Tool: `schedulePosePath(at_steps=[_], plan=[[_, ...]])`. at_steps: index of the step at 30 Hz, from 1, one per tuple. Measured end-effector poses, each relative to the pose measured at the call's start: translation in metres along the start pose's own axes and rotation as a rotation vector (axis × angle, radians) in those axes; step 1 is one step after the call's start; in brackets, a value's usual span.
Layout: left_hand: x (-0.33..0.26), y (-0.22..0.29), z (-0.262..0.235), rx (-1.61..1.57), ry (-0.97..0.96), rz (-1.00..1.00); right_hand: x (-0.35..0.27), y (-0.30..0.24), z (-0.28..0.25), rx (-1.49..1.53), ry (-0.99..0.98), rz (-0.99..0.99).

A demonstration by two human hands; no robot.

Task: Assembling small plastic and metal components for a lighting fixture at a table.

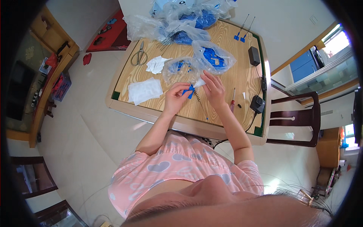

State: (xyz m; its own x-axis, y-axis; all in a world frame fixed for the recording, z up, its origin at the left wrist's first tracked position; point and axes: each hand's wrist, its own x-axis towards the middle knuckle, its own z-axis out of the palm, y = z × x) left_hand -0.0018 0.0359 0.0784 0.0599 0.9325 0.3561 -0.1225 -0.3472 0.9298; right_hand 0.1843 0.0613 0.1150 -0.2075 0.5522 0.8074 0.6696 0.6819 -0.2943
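Observation:
My left hand (pixel 175 99) pinches a small blue plastic part (pixel 188 92) over the near middle of the table. A thin dark rod with a coiled spring (pixel 198 99) slants from beside that part toward the table's near edge. My right hand (pixel 214 90) grips a small white tapered piece (pixel 199 82), which looks like a bottle or tube with a nozzle. Its narrow end points at the blue part, close to it; whether they touch I cannot tell. Just beyond my hands lie an open clear bag (pixel 182 70) with small blue and tan parts and another bag of blue parts (pixel 214 58).
Scissors (pixel 139 56), crumpled white tissue (pixel 156 64) and a folded white sheet (pixel 145 91) lie on the left. A red-handled screwdriver (pixel 233 103) and black adapters (pixel 258 104) are right. Two blue pieces with spring rods (pixel 242 38) stand far right. A dark chair (pixel 295 118) adjoins the table.

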Motion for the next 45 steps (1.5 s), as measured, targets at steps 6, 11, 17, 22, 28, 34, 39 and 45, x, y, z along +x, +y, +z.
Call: schedulePosePath(at_steps=[6, 11, 17, 22, 28, 34, 39, 45], plan=[[0.0, -0.001, 0.0, 0.066, 0.019, 0.015, 0.006, 0.0, -0.009, -0.016, -0.03, -0.081], [0.0, -0.002, 0.001, 0.069, 0.021, 0.03, 0.005, 0.003, -0.011, -0.025, -0.074, -0.028], [0.0, 0.0, 0.001, 0.073, 0.019, -0.015, 0.006, 0.004, -0.01, -0.011, -0.058, -0.069], [0.0, -0.004, 0.0, 0.109, 0.024, -0.008, 0.007, 0.004, -0.012, 0.0, -0.075, -0.057], [-0.002, 0.0, 0.0, 0.177, 0.03, 0.001, 0.009, 0.003, -0.013, -0.015, -0.073, -0.073], [-0.003, 0.0, 0.0, 0.201, 0.037, 0.005, 0.01, 0.002, -0.013, -0.028, -0.081, -0.087], [-0.003, -0.002, 0.0, 0.18, 0.042, 0.005, 0.01, 0.004, -0.014, -0.034, -0.093, -0.089], [-0.003, 0.0, 0.001, 0.187, 0.041, 0.008, 0.01, 0.003, -0.014, -0.042, -0.088, -0.099]])
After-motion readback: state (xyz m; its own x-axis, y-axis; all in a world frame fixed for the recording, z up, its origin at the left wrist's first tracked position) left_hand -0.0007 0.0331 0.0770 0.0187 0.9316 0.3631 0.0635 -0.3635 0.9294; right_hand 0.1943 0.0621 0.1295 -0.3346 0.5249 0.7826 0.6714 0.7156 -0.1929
